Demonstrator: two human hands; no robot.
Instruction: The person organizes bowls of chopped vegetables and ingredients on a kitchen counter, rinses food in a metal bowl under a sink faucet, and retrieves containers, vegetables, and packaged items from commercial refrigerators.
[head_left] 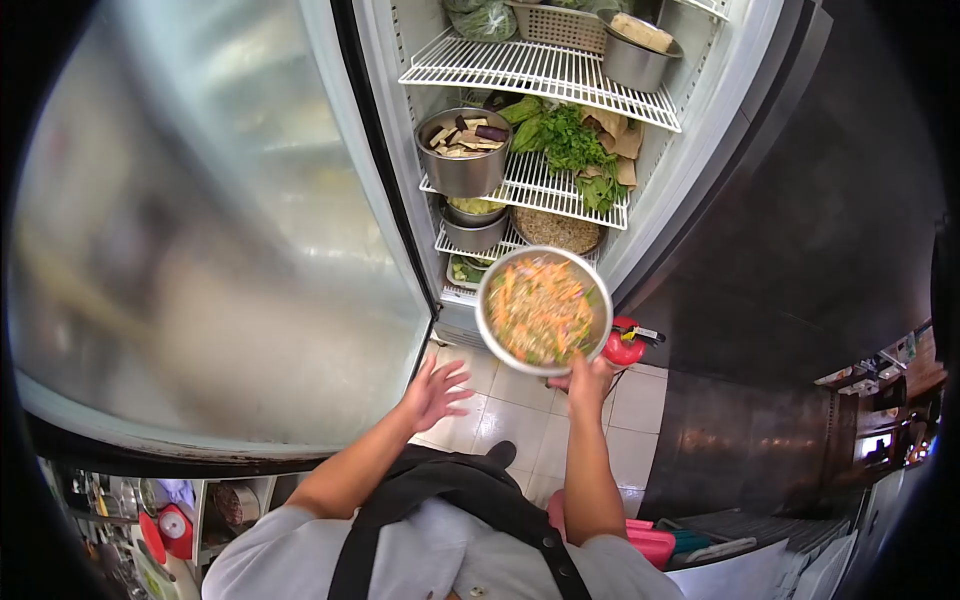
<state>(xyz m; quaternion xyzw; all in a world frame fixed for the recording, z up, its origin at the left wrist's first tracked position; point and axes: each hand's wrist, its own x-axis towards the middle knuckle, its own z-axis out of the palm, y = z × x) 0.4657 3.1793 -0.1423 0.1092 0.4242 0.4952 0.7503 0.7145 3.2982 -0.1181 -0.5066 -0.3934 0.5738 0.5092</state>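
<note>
One open refrigerator, its glass door (200,230) swung wide to the person's left. Three white wire shelves (540,70) are visible inside.

Count of contents: one perforated basket (555,25) and one steel container (635,55) on the top shelf, with one bag of greens (482,18) at the left end. On the second shelf, one steel pot of cut eggplant pieces (463,150) and one heap of leafy greens (572,145) with brown paper beside it. On the third shelf, one small steel bowl (474,228) and one wide round tray of brownish grain-like contents (555,230). Below it, one small tray (465,270), contents unclear.

One round steel bowl of mixed chopped vegetables (543,310), orange, green and pale strips, is held in front of the lower shelves. The right hand (585,378) grips it at the near rim from below, so the bowl sits directly above and beyond that hand.

The left hand (435,392) is spread, fingers apart, grasping nothing, near the lower corner of the door and just left of the bowl, not touching it.

One red fire extinguisher (625,345) stands on the tiled floor (520,420) behind the bowl.
</note>
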